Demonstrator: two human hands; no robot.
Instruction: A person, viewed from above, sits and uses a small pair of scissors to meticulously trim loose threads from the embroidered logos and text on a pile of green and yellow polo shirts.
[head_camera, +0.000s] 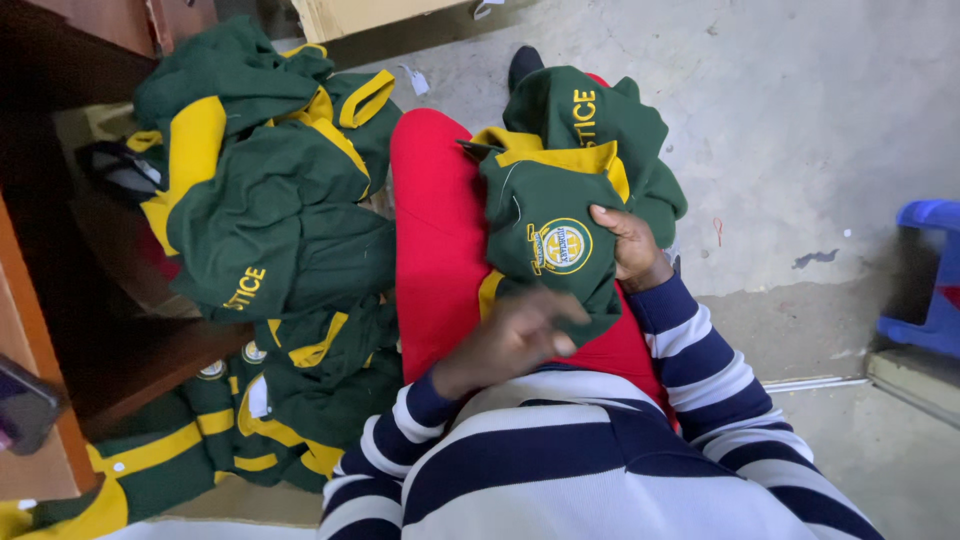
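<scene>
A green polo shirt (560, 190) with a yellow collar and a round crest lies over my lap, on red trousers (440, 240). My right hand (628, 245) grips the shirt's right edge beside the crest, thumb on the cloth. My left hand (510, 335) is blurred, fingers curled on the shirt's lower hem; its hold is unclear. Both arms wear navy-and-white striped sleeves.
A heap of green-and-yellow shirts (270, 200) is piled at my left, spilling onto the floor beside a dark wooden table (60, 300). A blue plastic stool (935, 280) stands at the right on the concrete floor. A cardboard box (370, 15) sits at the top.
</scene>
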